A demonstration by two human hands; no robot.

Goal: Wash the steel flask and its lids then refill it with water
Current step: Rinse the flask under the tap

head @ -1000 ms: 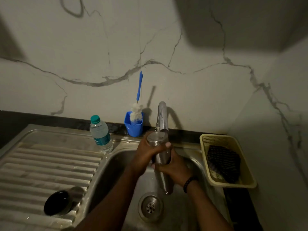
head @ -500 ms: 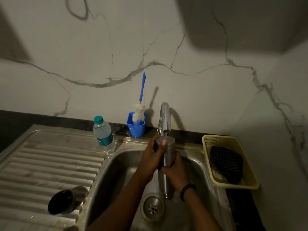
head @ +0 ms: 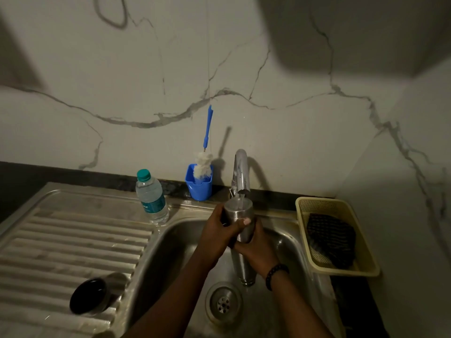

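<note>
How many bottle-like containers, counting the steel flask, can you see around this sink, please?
2. The steel flask is held upright by both hands under the tap over the sink basin. The plastic water bottle stands at the back of the draining board.

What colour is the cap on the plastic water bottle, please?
Teal green, seen in the head view on the plastic water bottle.

Left hand (head: 219, 234) and right hand (head: 258, 250) meet, fingers curled in a grip, forearms converging.

steel flask (head: 240, 228): upright over the basin, mouth under running tap water | lid (head: 91, 295): dark-lined, seemingly steel, lying sideways on the drainboard
</note>
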